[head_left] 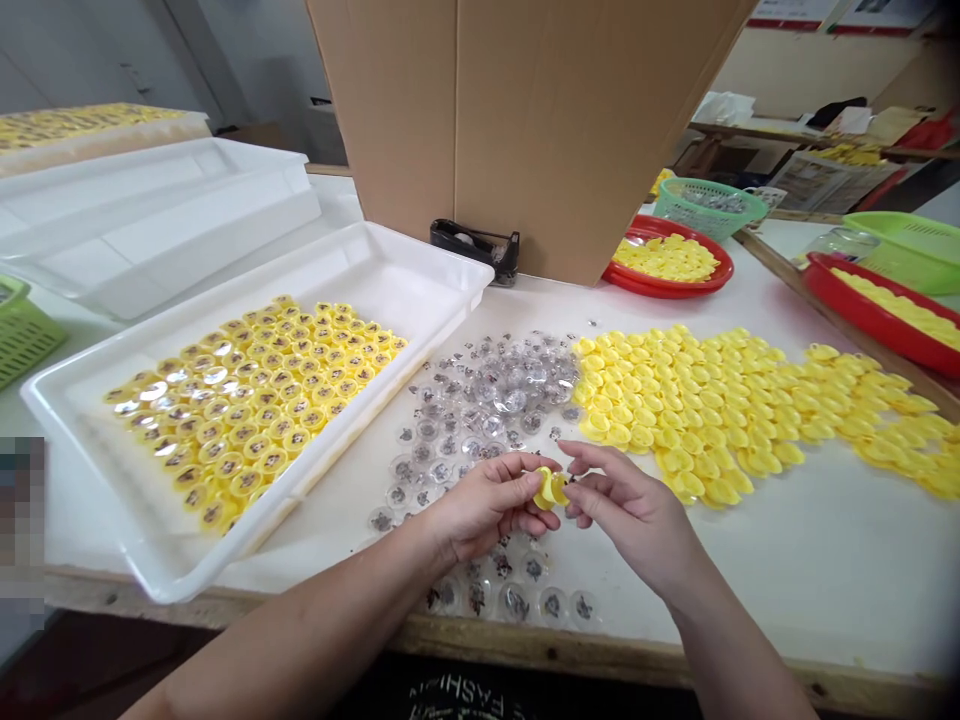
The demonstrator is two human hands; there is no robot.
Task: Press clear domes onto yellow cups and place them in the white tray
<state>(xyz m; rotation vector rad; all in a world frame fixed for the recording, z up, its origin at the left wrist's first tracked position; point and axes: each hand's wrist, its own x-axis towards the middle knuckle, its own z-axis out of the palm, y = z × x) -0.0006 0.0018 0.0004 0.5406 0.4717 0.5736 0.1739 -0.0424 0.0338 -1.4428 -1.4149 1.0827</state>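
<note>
My left hand [499, 500] pinches a small yellow plastic piece [545, 489] between thumb and fingers, above the table. From the other side, the thumb and fingertips of my right hand [619, 505] close on the right edge of this same piece. Beneath and behind my hands lie many clear round discs [457, 440] with small printed figures. More of these discs [514, 600] rest at the table's front edge. To the right spreads a large group of yellow rounded pieces [675, 400], packed in overlapping rows.
On the left, a white tray [142, 560] holds rows of yellow pieces with printed round faces. A cardboard box [510, 130] stands at the back, a black tape dispenser [476, 250] before it. Red trays [667, 285] and a green basket [709, 205] sit at right.
</note>
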